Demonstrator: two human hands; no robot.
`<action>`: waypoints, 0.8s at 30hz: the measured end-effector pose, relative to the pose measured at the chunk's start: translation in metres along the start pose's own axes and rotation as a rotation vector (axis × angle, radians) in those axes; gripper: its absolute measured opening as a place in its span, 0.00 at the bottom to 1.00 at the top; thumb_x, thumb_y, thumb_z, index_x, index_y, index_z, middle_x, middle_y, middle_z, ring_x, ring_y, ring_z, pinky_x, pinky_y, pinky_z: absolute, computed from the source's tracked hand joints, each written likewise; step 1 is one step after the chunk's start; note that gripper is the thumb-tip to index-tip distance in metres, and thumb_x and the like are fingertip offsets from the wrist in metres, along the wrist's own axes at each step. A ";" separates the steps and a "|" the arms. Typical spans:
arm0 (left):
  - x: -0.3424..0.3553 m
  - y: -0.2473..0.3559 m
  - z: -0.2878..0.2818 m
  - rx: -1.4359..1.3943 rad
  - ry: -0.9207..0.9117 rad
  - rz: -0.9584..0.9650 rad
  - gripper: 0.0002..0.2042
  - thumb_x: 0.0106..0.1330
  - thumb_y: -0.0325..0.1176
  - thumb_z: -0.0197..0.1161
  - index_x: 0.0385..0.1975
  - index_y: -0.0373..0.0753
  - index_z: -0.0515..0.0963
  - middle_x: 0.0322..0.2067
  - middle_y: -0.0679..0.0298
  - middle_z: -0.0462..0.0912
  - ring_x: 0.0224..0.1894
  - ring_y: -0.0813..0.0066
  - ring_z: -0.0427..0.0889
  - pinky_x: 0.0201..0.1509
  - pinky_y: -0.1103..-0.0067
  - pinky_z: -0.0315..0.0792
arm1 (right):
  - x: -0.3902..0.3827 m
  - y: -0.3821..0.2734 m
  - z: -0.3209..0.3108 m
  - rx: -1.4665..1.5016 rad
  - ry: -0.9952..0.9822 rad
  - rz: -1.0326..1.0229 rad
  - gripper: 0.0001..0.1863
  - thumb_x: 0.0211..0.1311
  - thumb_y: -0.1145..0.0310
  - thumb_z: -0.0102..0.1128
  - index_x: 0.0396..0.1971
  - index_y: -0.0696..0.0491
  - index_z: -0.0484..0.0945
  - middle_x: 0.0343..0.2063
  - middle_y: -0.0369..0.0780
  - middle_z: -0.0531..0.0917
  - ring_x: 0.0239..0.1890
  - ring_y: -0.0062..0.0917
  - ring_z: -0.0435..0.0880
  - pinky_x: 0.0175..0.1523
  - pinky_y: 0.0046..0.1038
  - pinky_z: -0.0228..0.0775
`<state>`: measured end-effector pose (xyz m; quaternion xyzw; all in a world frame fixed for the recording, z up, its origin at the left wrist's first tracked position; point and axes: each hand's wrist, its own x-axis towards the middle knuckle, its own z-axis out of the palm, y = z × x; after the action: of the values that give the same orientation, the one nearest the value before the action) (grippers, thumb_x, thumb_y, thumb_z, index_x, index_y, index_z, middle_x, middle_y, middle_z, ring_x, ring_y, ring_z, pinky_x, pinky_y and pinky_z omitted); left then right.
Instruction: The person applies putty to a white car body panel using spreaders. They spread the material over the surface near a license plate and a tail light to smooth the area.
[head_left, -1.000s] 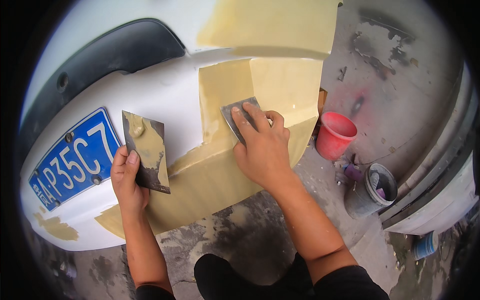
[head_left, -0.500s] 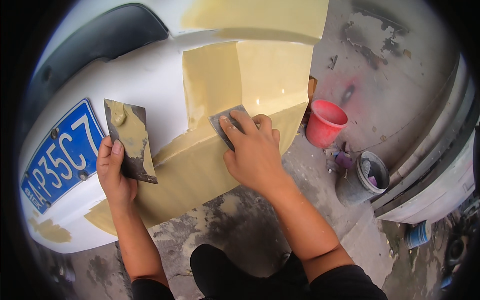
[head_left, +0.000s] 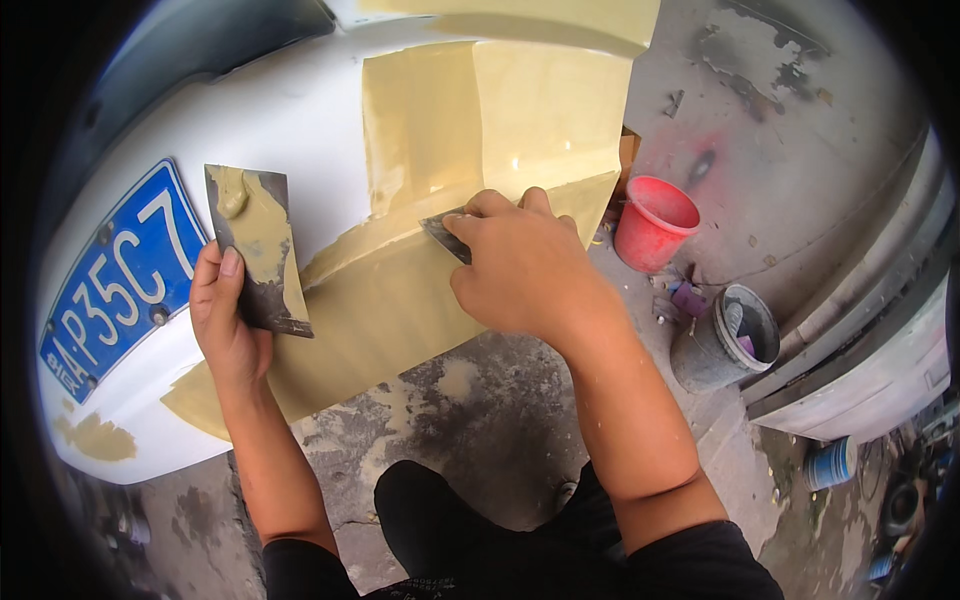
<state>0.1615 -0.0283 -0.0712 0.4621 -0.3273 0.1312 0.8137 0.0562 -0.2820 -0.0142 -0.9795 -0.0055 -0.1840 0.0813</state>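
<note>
A white car body panel (head_left: 300, 150) fills the upper left, with tan filler putty (head_left: 420, 130) spread over its right and lower parts. My left hand (head_left: 228, 310) grips a dark flat putty board (head_left: 265, 285) by its left edge. Tan putty coats much of the board's face, with a thick lump (head_left: 232, 193) near the top. My right hand (head_left: 525, 265) is closed on a dark flat scraper (head_left: 440, 235), pressed against the panel along the crease below the putty square. Most of the scraper is hidden under the fingers.
A blue licence plate (head_left: 125, 280) is fixed on the panel at left. Right of the car, a red bucket (head_left: 655, 225) and a grey bucket (head_left: 725, 340) stand on the stained floor. Beyond them lie long white and grey panels (head_left: 860, 370) and a blue-striped can (head_left: 830, 464).
My right hand has tilted the scraper, so less of its face shows, and the forearm has swung slightly right. The whole scene has shifted upward in view. My left hand keeps holding the board.
</note>
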 end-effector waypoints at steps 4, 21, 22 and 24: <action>-0.005 -0.003 0.008 -0.006 0.009 -0.019 0.11 0.68 0.29 0.51 0.47 0.34 0.71 0.42 0.61 0.79 0.43 0.76 0.79 0.48 0.80 0.72 | -0.010 0.008 0.011 0.025 0.084 -0.012 0.25 0.47 0.71 0.49 0.49 0.52 0.78 0.48 0.41 0.75 0.49 0.43 0.69 0.52 0.47 0.64; -0.083 -0.045 0.100 -0.294 0.193 -0.131 0.10 0.69 0.30 0.52 0.47 0.35 0.67 0.43 0.58 0.78 0.45 0.73 0.77 0.52 0.76 0.72 | -0.060 0.023 0.058 0.747 0.299 -0.649 0.30 0.39 0.78 0.61 0.50 0.49 0.78 0.57 0.41 0.70 0.54 0.44 0.66 0.59 0.40 0.61; -0.083 -0.047 0.096 -0.287 0.198 -0.118 0.11 0.69 0.31 0.52 0.48 0.35 0.66 0.44 0.58 0.77 0.46 0.72 0.77 0.53 0.75 0.71 | -0.058 0.027 0.059 0.707 0.297 -0.645 0.30 0.39 0.77 0.61 0.50 0.47 0.78 0.57 0.41 0.70 0.54 0.44 0.66 0.59 0.40 0.61; -0.080 -0.042 0.093 -0.291 0.227 -0.102 0.12 0.69 0.31 0.51 0.49 0.35 0.66 0.45 0.58 0.77 0.46 0.72 0.77 0.53 0.75 0.71 | -0.053 0.033 0.060 0.659 0.310 -0.602 0.30 0.39 0.76 0.61 0.51 0.47 0.77 0.57 0.41 0.70 0.54 0.44 0.65 0.60 0.40 0.60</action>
<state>0.0850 -0.1223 -0.1182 0.3379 -0.2251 0.0923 0.9092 0.0297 -0.3038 -0.0935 -0.8174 -0.3351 -0.3320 0.3307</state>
